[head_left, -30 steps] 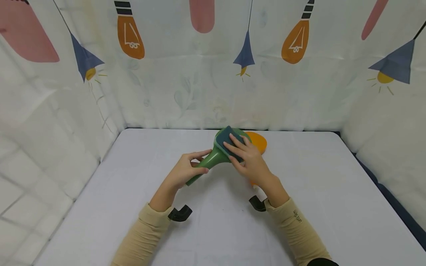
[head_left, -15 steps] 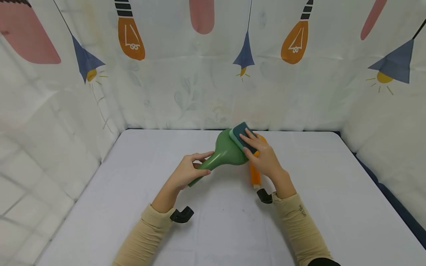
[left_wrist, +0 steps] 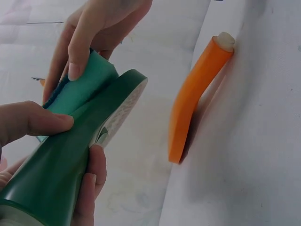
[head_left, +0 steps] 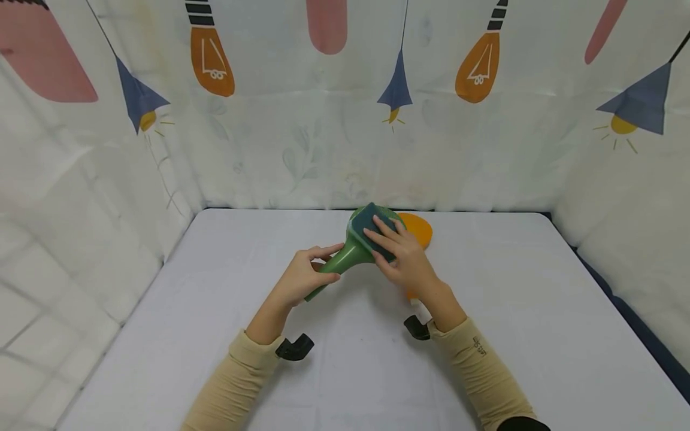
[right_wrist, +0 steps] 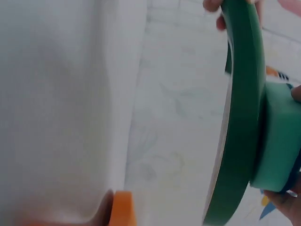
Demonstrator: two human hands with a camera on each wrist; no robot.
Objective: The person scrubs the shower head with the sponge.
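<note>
Okay, head view: left hand wraps thumb and fingers round the narrow handle of a green ladle, held up off the grey table, bowl end pointing away toward the backdrop. Likely gripped at the handle so the rounded back of the bowl is exposed. Right hand lies with fairly straight fingers over a sponge, dark blue-green scouring face up, pressing it flat against the bowl's back. Behind and right of it an orange ladle lies on the table, partly hidden by the right wrist, touching neither hand. Printed curtain with bulbs and lamps walls the space.

Left wrist view: left thumb and fingers clamp the green ladle's handle, firm closed grip. The ladle looks like smooth glossy plastic, dark green outside, pale inside along the rim. The sponge's lighter teal foam side sits against it, bent a little under the right hand. Orange ladle lies apart on the table, white plug at its handle tip.

Right wrist view: green ladle's rim seen edge-on, teal sponge flush against its outer side. Fingertips show only at the frame edges, so the right hand's hold can't be read here.
</note>
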